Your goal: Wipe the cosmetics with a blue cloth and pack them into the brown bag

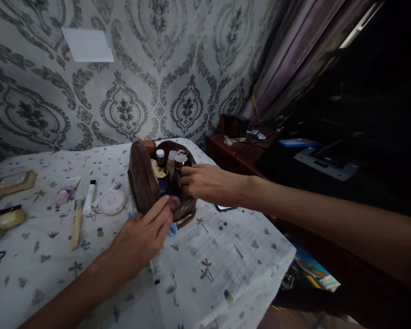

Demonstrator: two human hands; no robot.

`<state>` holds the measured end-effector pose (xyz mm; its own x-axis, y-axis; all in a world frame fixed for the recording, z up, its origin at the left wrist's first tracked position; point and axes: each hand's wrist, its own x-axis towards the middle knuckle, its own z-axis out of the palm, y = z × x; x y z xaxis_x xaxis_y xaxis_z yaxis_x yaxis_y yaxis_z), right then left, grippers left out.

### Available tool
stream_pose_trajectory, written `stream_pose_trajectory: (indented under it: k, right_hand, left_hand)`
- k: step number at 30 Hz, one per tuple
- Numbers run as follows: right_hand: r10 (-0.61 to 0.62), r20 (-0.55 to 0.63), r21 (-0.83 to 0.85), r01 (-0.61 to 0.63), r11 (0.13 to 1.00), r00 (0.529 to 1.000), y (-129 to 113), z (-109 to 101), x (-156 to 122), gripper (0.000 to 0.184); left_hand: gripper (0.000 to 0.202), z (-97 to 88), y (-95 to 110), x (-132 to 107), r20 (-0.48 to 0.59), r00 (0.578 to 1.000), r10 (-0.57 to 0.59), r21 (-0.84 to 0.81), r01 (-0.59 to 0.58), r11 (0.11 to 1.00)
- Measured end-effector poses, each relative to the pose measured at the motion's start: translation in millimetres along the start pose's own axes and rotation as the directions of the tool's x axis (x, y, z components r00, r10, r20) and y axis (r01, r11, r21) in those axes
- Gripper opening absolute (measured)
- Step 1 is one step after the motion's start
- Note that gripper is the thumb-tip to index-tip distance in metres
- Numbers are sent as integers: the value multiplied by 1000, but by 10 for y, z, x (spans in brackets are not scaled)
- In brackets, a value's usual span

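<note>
Head view: a brown bag [142,176] stands unzipped on the patterned cloth [239,274], its mouth gaping, and the work centres on it. Inside the bag are a dark bottle with a silvery cap [180,161], a small white-capped bottle [160,157] and other toiletries, packed close together. The right hand [199,182] reaches over the bag's right side, fingers curled against the dark bottle and apparently grasping it. The left hand [152,228] lies at the bag's near edge with fingers stretched out; whether they grip the bag or a small rounded thing at their tips, I cannot tell. Something blue [172,230] pokes out from under the bag's near side.

Left of the bag, apart from it, lie a round compact [112,202], a white tube with a black cap [89,198], a pinkish tube [67,192] and a flat wooden-coloured item [76,226]; farther left is a tan-framed case [14,183].

Moving things between bag and cloth looks partway done: the bag is open and partly filled, while several items lie outside it. Whether it is being filled or emptied cannot be told, and closing the zip is a step not yet done.
</note>
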<state>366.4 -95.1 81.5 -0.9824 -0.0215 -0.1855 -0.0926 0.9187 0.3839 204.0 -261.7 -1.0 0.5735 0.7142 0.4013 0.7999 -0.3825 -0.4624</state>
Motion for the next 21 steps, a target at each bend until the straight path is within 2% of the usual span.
stream_pose_trajectory:
  k: [3, 5, 7, 11, 14, 18, 21]
  right_hand:
    - [15, 1, 10, -15, 1000, 1000, -2, 27, -25, 14]
    - [31, -6, 11, -31, 999, 1000, -10, 35, -25, 15]
    - [61, 3, 11, -61, 998, 998, -26, 29, -33, 15]
    - [103, 75, 8, -104, 995, 992, -73, -29, -84, 15]
    - [111, 98, 16, -113, 993, 989, -92, -65, -111, 16]
    - [108, 81, 32, -111, 993, 991, -75, -43, -89, 17]
    - [105, 74, 43, -108, 993, 992, -52, -4, -52, 17]
  left_hand:
    - [41, -132, -9, 164, 220, 974, -58, -38, 68, 997]
    - [36, -216, -61, 308, 399, 915, -63, -81, 104, 991]
    - [28, -268, -149, 435, 482, 876, -20, -150, 105, 983]
    - [6, -307, -329, 576, 507, 860, 56, -263, 93, 960]
    - [12, -349, -393, 642, 525, 848, 74, -272, 84, 959]
    - [16, -401, -421, 731, 614, 786, 77, -268, 116, 957]
    - [15, -384, -434, 746, 644, 763, 52, -248, 145, 958]
